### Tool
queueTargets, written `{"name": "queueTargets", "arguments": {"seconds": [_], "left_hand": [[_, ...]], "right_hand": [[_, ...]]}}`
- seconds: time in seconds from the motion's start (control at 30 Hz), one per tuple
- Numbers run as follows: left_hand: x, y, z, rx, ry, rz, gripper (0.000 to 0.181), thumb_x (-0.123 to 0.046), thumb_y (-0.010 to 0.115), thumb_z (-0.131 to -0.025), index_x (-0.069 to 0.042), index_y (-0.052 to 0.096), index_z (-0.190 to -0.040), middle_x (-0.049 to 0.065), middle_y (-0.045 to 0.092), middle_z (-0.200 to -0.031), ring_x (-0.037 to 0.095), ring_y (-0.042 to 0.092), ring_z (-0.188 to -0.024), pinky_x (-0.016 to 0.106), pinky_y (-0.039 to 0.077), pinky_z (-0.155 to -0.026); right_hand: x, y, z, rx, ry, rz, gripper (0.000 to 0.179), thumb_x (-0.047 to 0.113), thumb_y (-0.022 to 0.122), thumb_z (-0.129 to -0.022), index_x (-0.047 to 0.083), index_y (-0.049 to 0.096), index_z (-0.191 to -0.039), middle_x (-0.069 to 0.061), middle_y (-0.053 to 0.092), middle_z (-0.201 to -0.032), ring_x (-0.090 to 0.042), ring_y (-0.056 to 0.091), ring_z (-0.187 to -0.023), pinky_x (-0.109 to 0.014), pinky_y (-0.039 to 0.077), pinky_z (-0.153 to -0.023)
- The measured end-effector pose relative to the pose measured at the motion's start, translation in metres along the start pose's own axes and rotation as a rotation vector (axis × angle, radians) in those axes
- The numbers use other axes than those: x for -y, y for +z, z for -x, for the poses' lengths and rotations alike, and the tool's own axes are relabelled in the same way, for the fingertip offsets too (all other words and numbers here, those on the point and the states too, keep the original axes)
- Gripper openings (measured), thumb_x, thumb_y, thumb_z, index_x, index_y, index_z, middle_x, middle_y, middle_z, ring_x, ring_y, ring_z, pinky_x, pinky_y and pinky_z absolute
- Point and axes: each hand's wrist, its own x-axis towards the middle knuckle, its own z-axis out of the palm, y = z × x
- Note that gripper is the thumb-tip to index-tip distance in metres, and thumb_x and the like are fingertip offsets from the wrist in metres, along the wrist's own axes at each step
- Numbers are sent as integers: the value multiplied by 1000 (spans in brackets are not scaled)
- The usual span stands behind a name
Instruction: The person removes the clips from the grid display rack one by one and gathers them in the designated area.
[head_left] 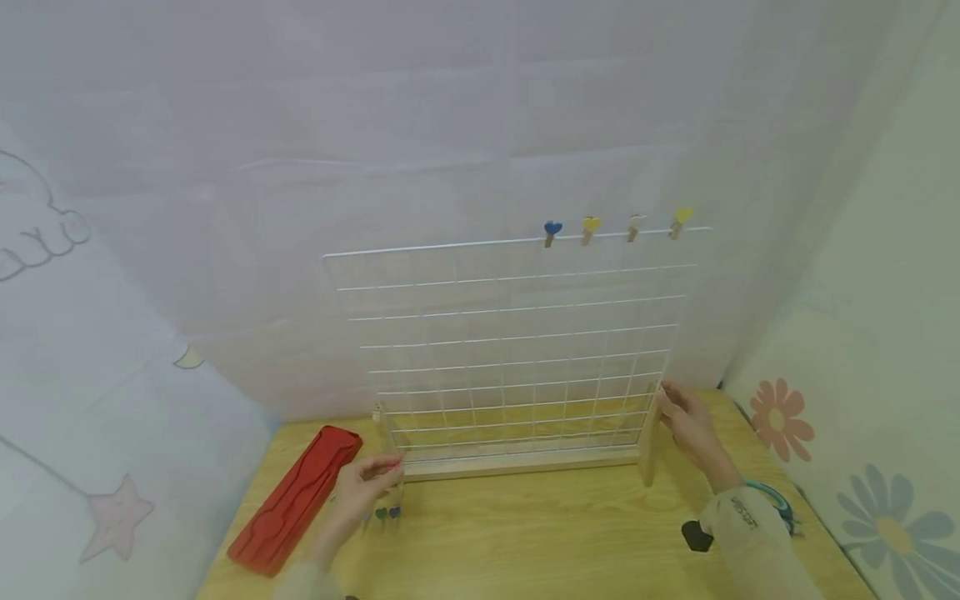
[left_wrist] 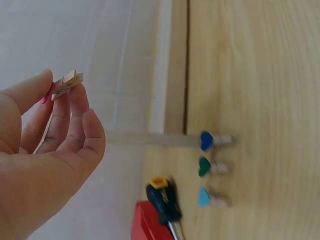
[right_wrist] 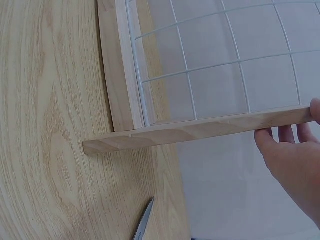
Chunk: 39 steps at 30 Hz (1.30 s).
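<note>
My left hand (head_left: 358, 492) pinches a small wooden clothespin (left_wrist: 69, 82) with a pink heart between thumb and fingertips, near the left end of the rack's base. A white wire grid (head_left: 517, 358) stands upright in a wooden frame. With thumb and fingers on either side, my right hand (right_wrist: 295, 155) grips the frame's right wooden post (right_wrist: 200, 131). Several heart clothespins, such as a blue one (head_left: 552, 229), are clipped along the right half of the grid's top wire. On the table lie clothespins with dark blue (left_wrist: 206, 141), green (left_wrist: 204, 166) and light blue (left_wrist: 203, 197) hearts.
A long red tray (head_left: 296, 500) lies at the table's left, with a dark-handled screwdriver (left_wrist: 164, 200) by it. Near my right forearm are a black piece (head_left: 697, 536) and a teal looped item (head_left: 776, 500). A serrated blade (right_wrist: 144, 220) lies right of the post.
</note>
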Motion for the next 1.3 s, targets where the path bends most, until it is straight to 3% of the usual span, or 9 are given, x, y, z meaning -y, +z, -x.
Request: {"name": "queueTargets", "arguments": {"seconds": [0.1, 0.33, 0.43, 0.7, 0.83, 1.13, 1.3], "left_hand": [[12, -11, 2, -38, -36, -28, 33, -15, 72, -87, 4, 66, -113, 15, 69, -104, 19, 67, -85, 37, 56, -73], [33, -31, 7, -96, -72, -34, 35, -13, 72, -87, 8, 64, -113, 15, 71, -97, 19, 68, -82, 33, 56, -69], [41, -37, 9, -103, -81, -49, 35, -13, 71, -87, 9, 63, -113, 15, 71, -97, 18, 68, -83, 35, 56, -71], [58, -48, 15, -116, -177, -92, 43, -20, 72, -87, 10, 61, -116, 12, 70, -98, 18, 66, -85, 42, 56, -76], [66, -53, 15, -116, -164, -96, 42, -16, 70, -89, 12, 60, -117, 15, 70, -99, 19, 66, -87, 40, 56, -76], [95, -61, 6, -149, -149, -226, 31, -15, 68, -89, 11, 66, -106, 13, 70, -86, 17, 62, -69, 31, 53, -59], [104, -62, 4, -151, -106, -295, 30, -13, 69, -87, 11, 67, -103, 14, 71, -86, 14, 62, -66, 26, 50, -55]], "right_hand": [[1, 0, 0, 2, 0, -5, 57, 24, 37, -105, -10, 18, -147, -33, 25, -147, -45, 31, -134, -38, 32, -106], [2, -1, 1, 16, -1, 25, 58, 25, 38, -105, -9, 17, -148, -33, 23, -149, -47, 30, -134, -41, 31, -105], [4, -2, 2, 18, -3, 25, 60, 26, 38, -105, -8, 16, -148, -33, 23, -149, -46, 30, -134, -40, 30, -106], [1, -3, 2, 20, -6, 56, 59, 25, 38, -105, -10, 16, -148, -33, 25, -148, -45, 32, -133, -37, 33, -104], [1, -2, 1, 12, -5, 28, 58, 24, 37, -105, -11, 16, -147, -33, 25, -148, -45, 31, -134, -36, 33, -105], [-1, -5, 2, 7, -5, 47, 60, 27, 39, -105, -9, 18, -148, -32, 24, -148, -46, 32, -133, -38, 32, -105], [0, -5, 3, 16, -13, 75, 59, 27, 40, -105, -7, 20, -148, -32, 27, -146, -48, 34, -131, -41, 32, -104]]}}
